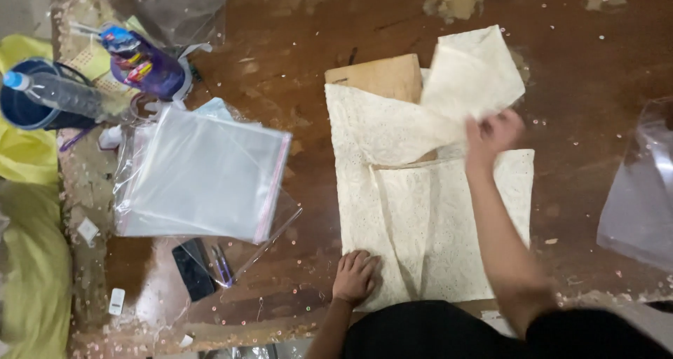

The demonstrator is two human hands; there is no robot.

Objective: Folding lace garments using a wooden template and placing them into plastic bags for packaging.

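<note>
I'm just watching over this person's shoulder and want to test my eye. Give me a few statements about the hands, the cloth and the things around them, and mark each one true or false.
1. The left hand lies flat on the near edge of the cream cloth. True.
2. The right hand rests empty on the bare floor. False: it lifts a flap of the cloth over the rest.
3. A stack of clear plastic bags lies to the left of the cloth. True.
4. A dark phone sits on top of the cloth. False: it lies on the brown floor, near the bags.
5. A brown cardboard piece shows at the cloth's far edge. True.
</note>
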